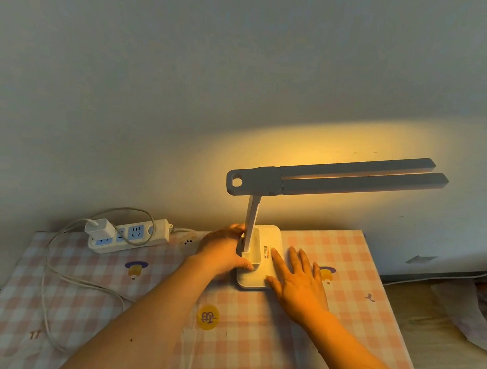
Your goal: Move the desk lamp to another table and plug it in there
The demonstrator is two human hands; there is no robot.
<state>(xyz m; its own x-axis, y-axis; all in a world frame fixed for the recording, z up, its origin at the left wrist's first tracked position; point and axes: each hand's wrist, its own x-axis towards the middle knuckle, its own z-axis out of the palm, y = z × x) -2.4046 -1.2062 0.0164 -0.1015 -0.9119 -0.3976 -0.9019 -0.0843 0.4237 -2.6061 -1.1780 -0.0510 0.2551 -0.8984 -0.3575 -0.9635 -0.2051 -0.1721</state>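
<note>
A white desk lamp (pixel 263 244) stands lit on a table with a pink checked cloth (pixel 81 302). Its two-bar head (pixel 353 178) reaches right and throws warm light on the wall. My left hand (pixel 222 251) grips the left side of the lamp's base, near the foot of the stem. My right hand (pixel 299 279) lies flat with straight fingers on the right part of the base. A white adapter (pixel 99 227) is plugged into a white power strip (pixel 130 235) at the back left. A thin white cable (pixel 62 280) loops from the adapter across the cloth.
The table stands against a plain wall. Bare floor shows to the right, where crumpled pale wrapping (pixel 468 312) lies. The power strip's own cord (pixel 183 230) runs right behind my left hand.
</note>
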